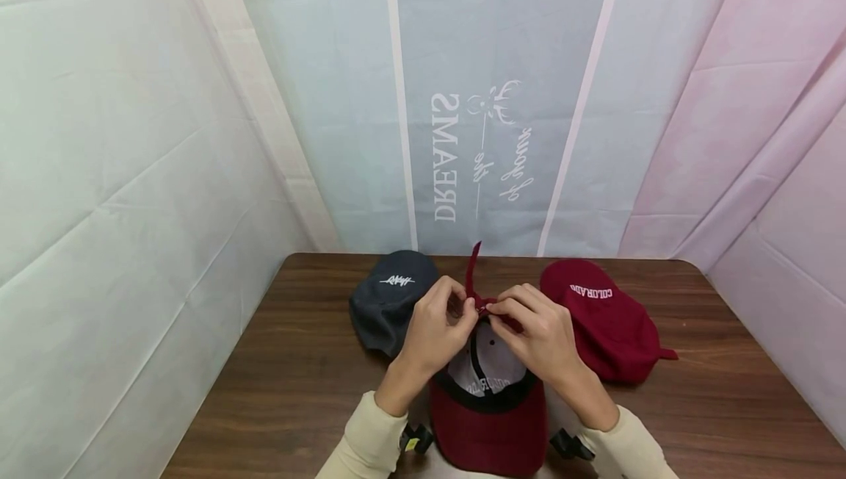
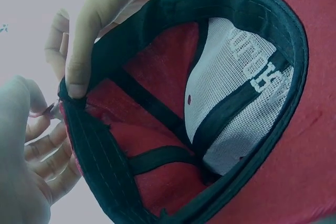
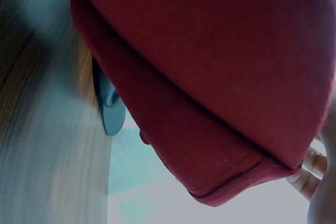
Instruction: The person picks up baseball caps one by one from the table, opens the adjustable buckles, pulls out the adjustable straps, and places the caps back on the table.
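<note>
Over the brown wood-grain desk (image 1: 258, 391) there's a maroon fabric baseball cap (image 1: 490, 420), left hand (image 1: 438, 328) and right hand (image 1: 545, 328) both pinching its rear by the thin red strap (image 1: 470, 273). Probably light, floppy crown (image 3: 220, 61), stiffer brim (image 1: 489, 444); I'd hold the sewn black back edge (image 2: 97, 156).

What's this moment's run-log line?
left hand, right hand: pinching brimmed maroon fabric cap at back, near thin maroon strap | left side: rounded dark-grey fabric cap | right side: second maroon fabric cap
</note>
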Available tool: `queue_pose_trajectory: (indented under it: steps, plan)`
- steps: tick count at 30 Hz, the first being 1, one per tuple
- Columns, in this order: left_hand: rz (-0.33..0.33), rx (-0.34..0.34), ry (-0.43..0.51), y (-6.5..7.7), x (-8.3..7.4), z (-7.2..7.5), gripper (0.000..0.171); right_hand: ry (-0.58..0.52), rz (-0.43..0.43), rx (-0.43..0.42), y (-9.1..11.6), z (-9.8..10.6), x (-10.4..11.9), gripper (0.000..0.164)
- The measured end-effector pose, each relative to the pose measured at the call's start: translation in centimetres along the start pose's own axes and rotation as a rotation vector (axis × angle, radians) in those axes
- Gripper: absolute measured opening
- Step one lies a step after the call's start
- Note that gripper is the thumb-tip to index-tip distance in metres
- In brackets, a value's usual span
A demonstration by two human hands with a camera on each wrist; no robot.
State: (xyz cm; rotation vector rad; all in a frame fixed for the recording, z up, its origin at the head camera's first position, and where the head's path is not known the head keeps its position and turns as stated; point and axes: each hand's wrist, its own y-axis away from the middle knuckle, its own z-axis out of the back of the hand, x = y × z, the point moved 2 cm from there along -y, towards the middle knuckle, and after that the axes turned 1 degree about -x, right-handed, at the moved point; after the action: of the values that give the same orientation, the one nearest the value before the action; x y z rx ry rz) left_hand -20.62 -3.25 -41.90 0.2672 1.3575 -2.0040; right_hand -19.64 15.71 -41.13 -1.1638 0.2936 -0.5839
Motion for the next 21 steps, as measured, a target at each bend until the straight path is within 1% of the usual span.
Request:
queue_pose_trajectory:
  steps: [2,4,8,10,12,14,16,21]
  plan:
    - [-0.014,0.011,-0.015,0.00,0.02,0.13,0.009,-0.003,-0.013,0.005,-0.08,0.03,0.01,0.024]
    - [-0.049,0.019,-0.037,-0.02,0.04,0.23,0.010,-0.001,-0.032,0.011,-0.13,0.09,-0.02,0.026]
    - [-0.113,0.061,-0.086,-0.02,0.24,0.19,0.019,0.005,-0.069,0.020,-0.15,0.18,-0.19,0.019]
    - [-0.119,0.100,-0.104,0.02,0.37,0.07,0.025,0.004,-0.082,0.022,-0.17,0.25,-0.28,0.015]
    - [-0.115,0.135,-0.119,0.07,0.46,-0.07,0.029,0.003,-0.094,0.022,-0.19,0.32,-0.34,0.014]
    - [-0.108,0.145,-0.132,0.11,0.53,-0.19,0.031,0.002,-0.102,0.022,-0.22,0.38,-0.38,0.015]
    - [-0.109,0.130,-0.137,0.08,0.54,-0.27,0.028,0.000,-0.106,0.025,-0.27,0.42,-0.41,0.016]
    - [-0.152,0.046,-0.135,-0.26,0.38,-0.25,0.020,0.011,-0.118,0.061,-0.47,0.49,-0.47,0.021]
